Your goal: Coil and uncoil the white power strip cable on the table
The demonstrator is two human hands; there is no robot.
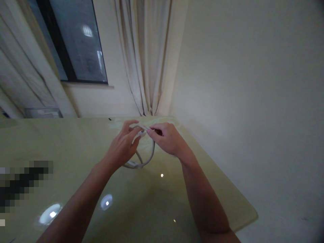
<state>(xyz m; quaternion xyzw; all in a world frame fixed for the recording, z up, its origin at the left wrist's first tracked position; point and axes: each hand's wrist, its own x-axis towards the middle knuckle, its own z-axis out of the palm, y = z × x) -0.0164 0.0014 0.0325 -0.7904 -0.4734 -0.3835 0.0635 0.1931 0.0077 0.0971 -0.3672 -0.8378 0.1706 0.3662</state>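
A pale grey cable hangs in a loop between my two hands, above the far part of the glossy table. My left hand is bent around one side of the loop, with the cable running past its fingertips. On the other side, my right hand pinches the top of the loop between thumb and fingers. Something small and whitish shows at my left fingertips; I cannot tell whether it is a cable end. Below the hands, the lower strands cross close to the tabletop.
The yellow-green table reflects ceiling lights and has a corner at right. A plain wall borders its right side. Behind stand a gathered curtain, a dark-framed window and another curtain. A small dark object lies at the far edge.
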